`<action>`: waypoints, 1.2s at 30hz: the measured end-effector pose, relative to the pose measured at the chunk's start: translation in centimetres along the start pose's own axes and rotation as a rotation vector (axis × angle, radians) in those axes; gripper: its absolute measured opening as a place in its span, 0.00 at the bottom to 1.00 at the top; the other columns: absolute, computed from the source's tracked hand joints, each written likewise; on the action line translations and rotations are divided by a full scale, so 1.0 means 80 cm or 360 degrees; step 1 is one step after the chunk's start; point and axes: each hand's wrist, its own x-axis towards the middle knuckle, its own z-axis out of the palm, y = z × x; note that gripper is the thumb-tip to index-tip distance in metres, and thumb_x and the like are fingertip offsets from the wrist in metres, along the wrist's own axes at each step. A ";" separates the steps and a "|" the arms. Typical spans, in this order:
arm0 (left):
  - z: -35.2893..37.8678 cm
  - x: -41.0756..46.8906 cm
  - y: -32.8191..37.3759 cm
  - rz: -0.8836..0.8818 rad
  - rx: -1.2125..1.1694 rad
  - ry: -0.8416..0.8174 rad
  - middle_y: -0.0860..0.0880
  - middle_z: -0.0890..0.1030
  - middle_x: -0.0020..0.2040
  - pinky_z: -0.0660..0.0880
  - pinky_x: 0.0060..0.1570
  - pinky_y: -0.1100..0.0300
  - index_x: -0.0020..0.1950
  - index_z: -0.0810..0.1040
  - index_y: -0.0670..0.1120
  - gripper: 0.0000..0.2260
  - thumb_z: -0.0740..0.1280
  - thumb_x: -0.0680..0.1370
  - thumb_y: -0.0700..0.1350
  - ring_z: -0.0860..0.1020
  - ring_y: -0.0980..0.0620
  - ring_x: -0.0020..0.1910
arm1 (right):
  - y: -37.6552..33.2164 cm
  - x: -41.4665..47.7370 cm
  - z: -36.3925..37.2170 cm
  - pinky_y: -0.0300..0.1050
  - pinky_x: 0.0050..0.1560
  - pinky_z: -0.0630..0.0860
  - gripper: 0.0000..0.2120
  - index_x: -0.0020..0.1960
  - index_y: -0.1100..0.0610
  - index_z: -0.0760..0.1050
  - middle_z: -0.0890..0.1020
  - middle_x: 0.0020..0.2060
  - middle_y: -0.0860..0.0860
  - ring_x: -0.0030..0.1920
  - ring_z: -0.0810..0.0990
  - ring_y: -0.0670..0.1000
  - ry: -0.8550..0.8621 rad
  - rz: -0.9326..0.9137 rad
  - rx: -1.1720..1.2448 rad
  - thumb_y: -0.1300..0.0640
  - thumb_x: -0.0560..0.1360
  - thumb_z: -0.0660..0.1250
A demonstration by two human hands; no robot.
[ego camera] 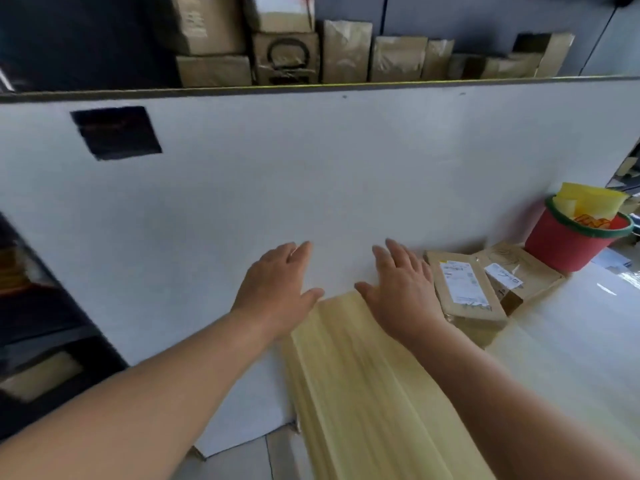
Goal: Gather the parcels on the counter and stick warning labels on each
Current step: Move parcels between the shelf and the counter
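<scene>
Two brown cardboard parcels lie on the pale counter [571, 341] at the right. The nearer parcel [464, 292] is flat with a white shipping label. The second parcel [519, 271] sits just behind it, also labelled. My left hand [277, 289] and my right hand [401, 289] are stretched forward with straight fingers, side by side, in front of a white partition. Neither hand holds anything. My right hand is just left of the nearer parcel, apart from it.
A red bucket [568, 244] with a green rim holds yellow sheets at the counter's far right. The white partition [311, 174] blocks the front. Several brown boxes [287, 57] stand stacked behind it. The counter's yellowish wooden side [363, 393] runs below my hands.
</scene>
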 end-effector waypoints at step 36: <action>-0.551 -0.524 -0.575 -0.1174 0.0619 0.0979 0.47 0.66 0.72 0.68 0.62 0.49 0.75 0.57 0.48 0.34 0.64 0.75 0.62 0.66 0.45 0.68 | -0.898 -0.162 -0.088 0.50 0.66 0.68 0.32 0.76 0.53 0.56 0.66 0.72 0.51 0.70 0.66 0.54 0.0124 -0.1309 0.0503 0.42 0.78 0.61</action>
